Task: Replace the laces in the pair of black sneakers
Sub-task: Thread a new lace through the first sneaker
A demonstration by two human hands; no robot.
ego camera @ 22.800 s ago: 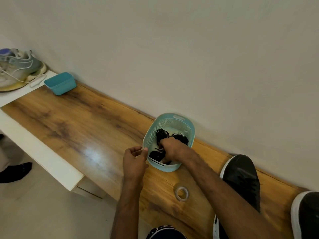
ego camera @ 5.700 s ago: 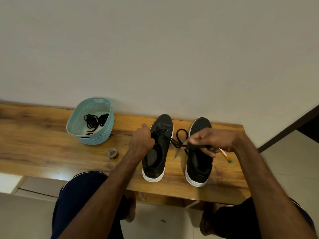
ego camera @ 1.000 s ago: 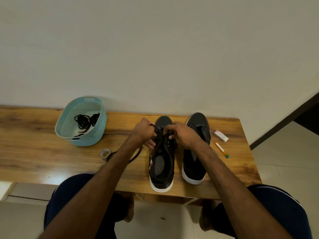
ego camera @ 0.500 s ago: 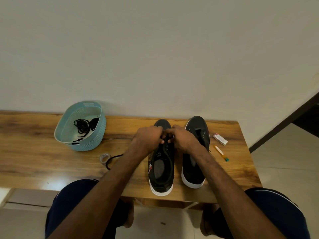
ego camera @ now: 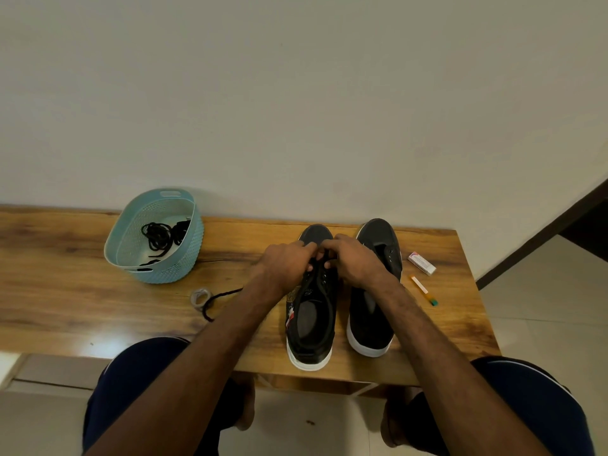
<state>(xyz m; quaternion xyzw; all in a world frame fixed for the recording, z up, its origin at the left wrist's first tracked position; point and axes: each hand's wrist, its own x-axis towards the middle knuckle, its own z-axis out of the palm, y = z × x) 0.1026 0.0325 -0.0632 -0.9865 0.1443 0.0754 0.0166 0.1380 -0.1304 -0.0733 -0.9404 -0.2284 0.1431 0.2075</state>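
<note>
Both hands have closed in since a few seconds back, when the right hand (ego camera: 353, 263) was drawing a loop out over the right sneaker (ego camera: 375, 311). Now it meets the left hand (ego camera: 288, 266) over the far eyelets of the left sneaker (ego camera: 311, 327), and little has changed in the last half second. Each grip is curled tight with fingertips together, apparently pinching the lace (ego camera: 223, 295) at the far end of the tongue, though the exact pinch is hidden under the knuckles. The hands probably sit so close because feeding a tip through an eyelet needs one hand to steady and the other to push. One slack tail of that lace trails left across the counter (ego camera: 65, 291) and curls right by the tape roll (ego camera: 199, 298), likely left loose so it can be drawn through. The sneakers stand side by side near the right end of the counter, toes to the wall (ego camera: 296, 110) and heels toward the person, which puts the eyelets within easy reach. By count there are two sneakers, the left one partly laced and the right one showing bare eyelets. One blue basket (ego camera: 171, 269) sits to the left by the wall, holding a tangle of black laces (ego camera: 159, 236) whose number cannot be told. There is also one tape roll, plus one small box (ego camera: 421, 263) and one pen (ego camera: 423, 290) to the right of the shoes, out of the working area.
</note>
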